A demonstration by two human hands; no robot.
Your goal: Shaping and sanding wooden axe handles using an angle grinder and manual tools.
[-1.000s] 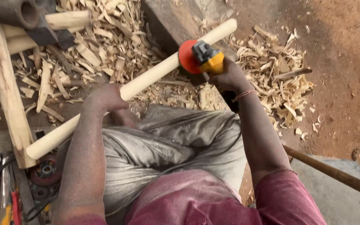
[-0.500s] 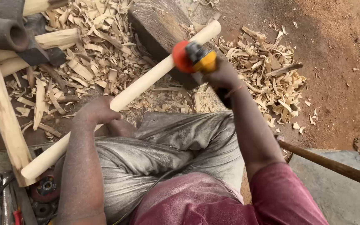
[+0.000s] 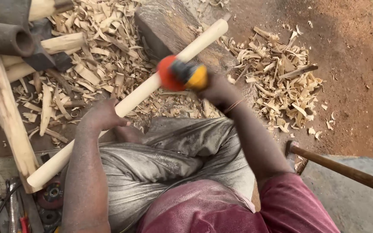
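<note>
A long pale wooden handle (image 3: 134,97) lies diagonally across my lap, from lower left up to a dark wood block (image 3: 169,30). My left hand (image 3: 102,116) grips the handle near its middle. My right hand (image 3: 216,88) holds a yellow power sander (image 3: 197,77) whose orange-red disc (image 3: 169,73) presses against the handle; tool and disc are motion-blurred. I sit with grey trousers (image 3: 169,159) and a maroon shirt below.
Wood shavings (image 3: 281,86) cover the ground on both sides of the block. Rough wooden poles (image 3: 5,112) and a dark metal socket (image 3: 5,39) lie at left. Hand tools and discs (image 3: 50,196) sit at lower left. Another dark wooden handle (image 3: 346,170) crosses at lower right.
The sander and my right hand have slid down the handle toward my left hand. The handle has stayed across my lap, with my left hand still on it.
</note>
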